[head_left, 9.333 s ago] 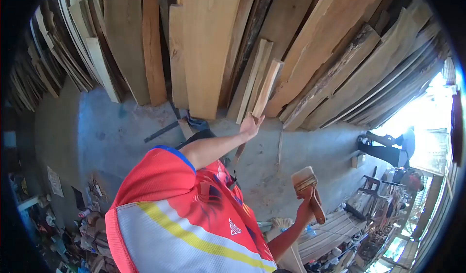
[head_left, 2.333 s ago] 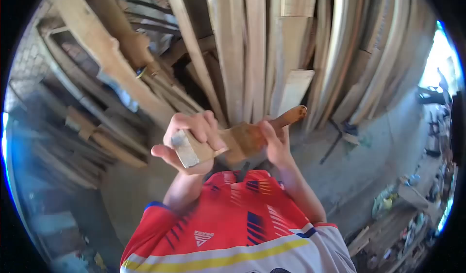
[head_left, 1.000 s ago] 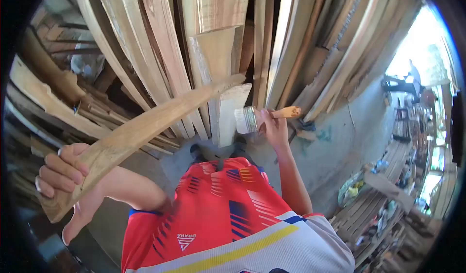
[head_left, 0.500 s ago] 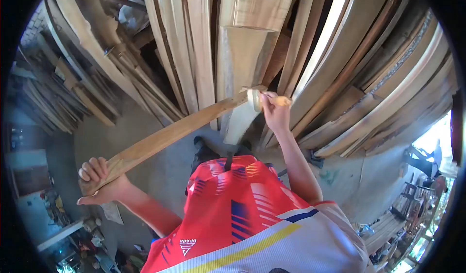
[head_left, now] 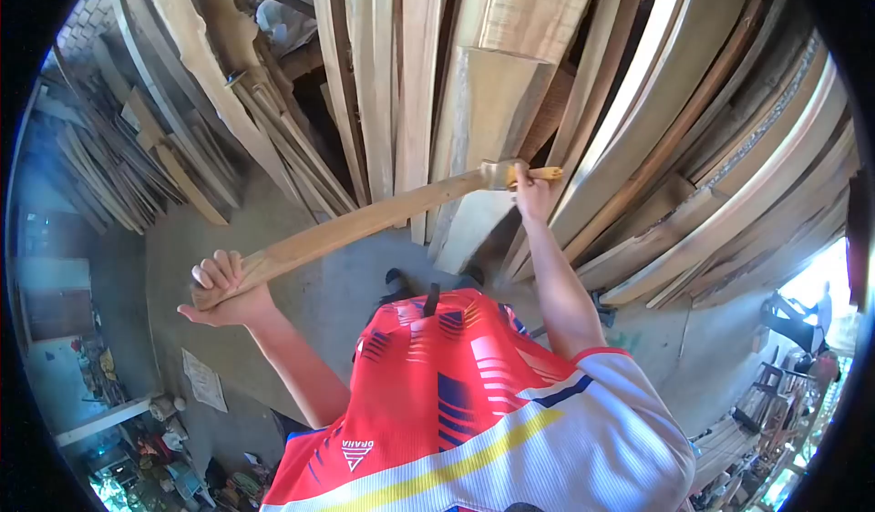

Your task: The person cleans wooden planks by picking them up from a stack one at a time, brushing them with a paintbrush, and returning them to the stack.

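Note:
A long, narrow wooden board [head_left: 365,227] slants across in front of me, its far end higher and to the right. My left hand [head_left: 224,288] is closed around the board's near end, fingers over the top and thumb below. In my right hand [head_left: 532,195] is a paintbrush [head_left: 547,174] with a yellowish handle, pinched between the fingers. The brush's wide head [head_left: 498,174] lies against the board's far end; its bristle tips are hard to make out.
Many tall planks [head_left: 415,84] lean upright ahead, with a broad slab [head_left: 497,102] at the centre. More boards [head_left: 729,175] lean at the right. A paper sheet [head_left: 203,380] lies on the concrete floor [head_left: 319,284]. Cluttered items [head_left: 187,471] stand at the lower left.
My left hand and the board's near end have moved up and to the right. The brush has turned, and my right hand sits slightly farther right. The view has shifted a little.

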`<state>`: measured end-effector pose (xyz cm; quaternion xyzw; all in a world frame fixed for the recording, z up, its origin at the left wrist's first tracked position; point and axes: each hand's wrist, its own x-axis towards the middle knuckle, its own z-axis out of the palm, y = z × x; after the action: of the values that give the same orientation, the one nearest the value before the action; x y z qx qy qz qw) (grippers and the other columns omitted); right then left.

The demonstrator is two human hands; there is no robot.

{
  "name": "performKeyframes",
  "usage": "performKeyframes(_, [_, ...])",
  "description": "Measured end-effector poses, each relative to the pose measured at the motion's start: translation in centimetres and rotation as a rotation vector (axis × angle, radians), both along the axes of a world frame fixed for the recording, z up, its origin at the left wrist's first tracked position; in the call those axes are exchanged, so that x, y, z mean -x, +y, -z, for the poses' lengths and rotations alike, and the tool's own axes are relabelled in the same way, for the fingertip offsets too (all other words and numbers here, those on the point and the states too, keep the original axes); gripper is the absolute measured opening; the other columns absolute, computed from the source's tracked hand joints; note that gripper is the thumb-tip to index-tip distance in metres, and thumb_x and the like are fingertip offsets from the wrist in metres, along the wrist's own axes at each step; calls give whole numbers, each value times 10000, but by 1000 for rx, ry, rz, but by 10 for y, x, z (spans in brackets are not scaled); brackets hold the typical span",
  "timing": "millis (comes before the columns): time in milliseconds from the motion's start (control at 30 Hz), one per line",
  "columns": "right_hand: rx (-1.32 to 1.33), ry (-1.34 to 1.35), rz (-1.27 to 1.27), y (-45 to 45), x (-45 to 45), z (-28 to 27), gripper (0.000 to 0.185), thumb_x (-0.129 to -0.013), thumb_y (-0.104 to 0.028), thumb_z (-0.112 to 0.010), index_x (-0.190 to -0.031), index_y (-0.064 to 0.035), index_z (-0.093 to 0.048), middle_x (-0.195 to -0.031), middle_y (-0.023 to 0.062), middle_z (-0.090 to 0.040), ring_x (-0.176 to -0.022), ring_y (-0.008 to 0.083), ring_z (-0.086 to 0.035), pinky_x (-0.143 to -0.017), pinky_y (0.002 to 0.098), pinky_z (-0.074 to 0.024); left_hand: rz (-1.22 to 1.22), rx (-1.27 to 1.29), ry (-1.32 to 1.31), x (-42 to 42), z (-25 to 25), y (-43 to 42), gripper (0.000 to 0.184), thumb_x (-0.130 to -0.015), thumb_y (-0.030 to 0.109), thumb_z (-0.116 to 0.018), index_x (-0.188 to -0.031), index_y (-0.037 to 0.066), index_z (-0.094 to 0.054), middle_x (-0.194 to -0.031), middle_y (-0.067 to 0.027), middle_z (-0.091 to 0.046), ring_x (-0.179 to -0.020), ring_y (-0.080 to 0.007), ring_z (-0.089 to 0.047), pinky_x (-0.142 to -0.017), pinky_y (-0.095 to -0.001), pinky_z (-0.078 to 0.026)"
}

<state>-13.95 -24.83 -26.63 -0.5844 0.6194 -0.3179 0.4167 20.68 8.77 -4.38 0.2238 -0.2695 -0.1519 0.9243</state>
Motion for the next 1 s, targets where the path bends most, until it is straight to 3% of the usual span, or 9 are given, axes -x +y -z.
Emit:
performKeyframes(100, [269,226,-150,3,-29,-28,497,-927,-498,-625,-861,-22,-755,-685,152,-704,-666,259,-713,-607,389,-536,-55,-18,114,-3,1,-1,619,-883,721,-516,-656,162,-378,-580,35,-298,-590,-111,-271,-538,-252,-234])
performKeyframes(200, [22,264,-522,54,-94,-89,377,-928,-416,-663,-900,-49,-747,-716,138,-698,-651,259,-684,-564,392,-500,85,74,76,-23,14,2,650,-865,775,-479,-670,157,-429,-587,23,-367,-598,-127,-312,-560,-248,-317])
performKeyframes(267, [421,-225,-845,92,-117,-120,369,-925,-409,-680,-934,-47,-749,-818,111,-732,-700,207,-691,-577,352,-517,100,67,63,-31,17,3,653,-860,782,-477,-665,161,-423,-583,28,-358,-602,-126,-313,-559,-246,-317])
performKeyframes(400, [-235,-419,-727,67,-103,-92,421,-913,-444,-694,-992,-34,-747,-885,51,-738,-751,158,-685,-643,309,-563,124,87,73,-42,22,7,650,-854,784,-490,-660,166,-423,-577,34,-347,-617,-121,-319,-562,-244,-316])
performKeyframes(467, [-317,-421,-415,24,-69,-36,436,-928,-421,-682,-1067,-11,-731,-990,92,-735,-790,161,-700,-623,311,-581,84,83,71,-38,16,4,630,-930,717,-428,-608,181,-349,-635,38,-365,-593,-122,-297,-551,-252,-310])
performKeyframes(567, [-180,-208,122,-8,-11,21,482,-893,-479,-697,-926,-1,-746,-811,113,-735,-686,193,-710,-627,327,-558,57,95,100,-37,16,4,625,-950,686,-423,-589,186,-319,-644,37,-366,-585,-122,-287,-545,-255,-308])
performKeyframes(633, [151,204,16,-14,1,14,435,-906,-483,-673,-949,-59,-759,-848,113,-746,-730,228,-722,-667,353,-555,86,115,111,-40,17,5,604,-901,697,-497,-618,181,-356,-615,35,-360,-606,-121,-306,-561,-252,-322])
performKeyframes(733, [277,357,-147,13,-20,-29,405,-932,-480,-633,-971,-99,-766,-901,84,-751,-845,250,-724,-718,364,-554,140,142,80,-53,19,10,584,-824,704,-615,-676,173,-422,-576,38,-364,-630,-115,-353,-574,-241,-360])
performKeyframes(1000, [80,-374,-663,148,-137,-172,335,-934,-381,-684,-1078,-87,-756,-978,79,-754,-824,164,-705,-722,320,-547,276,237,81,-54,-30,7,634,-824,736,-545,-591,160,-419,-473,28,-410,-510,-88,-335,-514,-199,-363])
